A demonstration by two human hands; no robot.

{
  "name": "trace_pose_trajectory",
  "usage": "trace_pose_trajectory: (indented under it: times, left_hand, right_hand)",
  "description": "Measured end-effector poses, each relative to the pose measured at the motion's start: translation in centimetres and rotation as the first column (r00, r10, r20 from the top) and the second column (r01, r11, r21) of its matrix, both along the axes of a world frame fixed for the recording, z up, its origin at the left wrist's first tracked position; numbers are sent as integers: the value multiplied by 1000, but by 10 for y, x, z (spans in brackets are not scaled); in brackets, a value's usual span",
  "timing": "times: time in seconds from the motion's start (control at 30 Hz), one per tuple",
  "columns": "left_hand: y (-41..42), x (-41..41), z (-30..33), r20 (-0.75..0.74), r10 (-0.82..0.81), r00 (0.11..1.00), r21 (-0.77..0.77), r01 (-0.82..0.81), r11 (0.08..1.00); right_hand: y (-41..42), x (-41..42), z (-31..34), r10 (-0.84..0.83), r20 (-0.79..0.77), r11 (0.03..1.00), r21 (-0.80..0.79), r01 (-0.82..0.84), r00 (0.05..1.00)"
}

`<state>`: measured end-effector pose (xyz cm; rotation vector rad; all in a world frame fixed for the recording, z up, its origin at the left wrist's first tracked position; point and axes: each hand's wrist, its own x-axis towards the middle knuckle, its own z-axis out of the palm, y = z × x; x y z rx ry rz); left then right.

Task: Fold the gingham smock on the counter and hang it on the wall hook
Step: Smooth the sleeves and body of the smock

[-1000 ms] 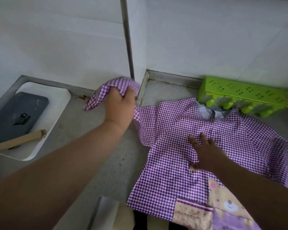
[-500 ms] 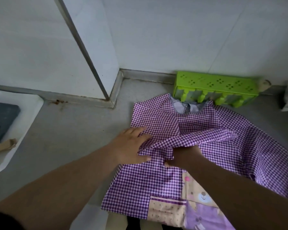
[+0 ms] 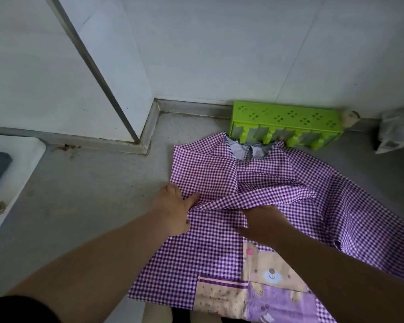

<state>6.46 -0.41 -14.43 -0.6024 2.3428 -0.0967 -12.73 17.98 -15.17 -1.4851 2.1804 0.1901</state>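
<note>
Purple checked smock (image 3: pixel 219 241) is lying on the counter (image 3: pixel 79 206), near its back corner, mid-fold: left sleeve (image 3: pixel 266 197) crossing its chest. Left hand (image 3: pixel 175 213) is pressing flat on the fold edge; right hand (image 3: pixel 261 222) is resting there, fingers hidden, grip unclear. Next, likely folding the right sleeve in.

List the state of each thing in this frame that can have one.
gingham smock: flat on the counter, left sleeve folded across the chest, right sleeve still spread.
left hand: open, pressing the smock's left edge.
right hand: on the smock under the folded sleeve; fingers hidden.
green rack: standing against the wall, touching the collar.
</note>
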Motion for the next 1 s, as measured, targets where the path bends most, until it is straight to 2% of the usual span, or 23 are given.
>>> trace_pose_trajectory:
  times: [0.13,0.27,0.33,0.4,0.5,0.6,0.77,0.83,0.9,1.0]
  left_hand:
    - [1,-8,1,57,-45,997,-17,46,999]
    - [2,-14,3,126,-86,988,-32,90,995]
    - [5,-18,8,152,-96,984,-41,103,994]
    - [8,-19,12,158,-105,982,-47,113,992]
    - [8,-18,12,131,-90,987,-37,96,995]
    - [8,-18,14,127,-70,989,-34,75,997]
    - [8,-20,13,131,-59,990,-25,63,998]
    - [7,-21,10,133,-47,990,-20,50,999]
    - [6,-20,7,136,-37,990,-11,38,999]
    - [4,-21,2,122,-18,992,4,17,1000]
  right_hand:
    - [18,-22,9,-162,-74,987,-23,161,984]
    - [34,-44,12,-375,-120,902,-276,332,919]
    - [39,-49,13,-417,-121,849,-405,338,901]
    - [39,-53,16,-338,-180,865,-445,230,924]
    - [28,-58,20,-85,-229,969,-247,27,970]
    - [15,-63,16,76,-210,994,-62,-90,975]
    - [20,-69,9,271,-305,957,-20,-290,913]
    - [26,-71,15,270,-280,960,8,-279,921]
    - [31,-75,20,195,-218,981,59,-187,956]
    - [41,-82,23,153,-202,969,221,-107,967]
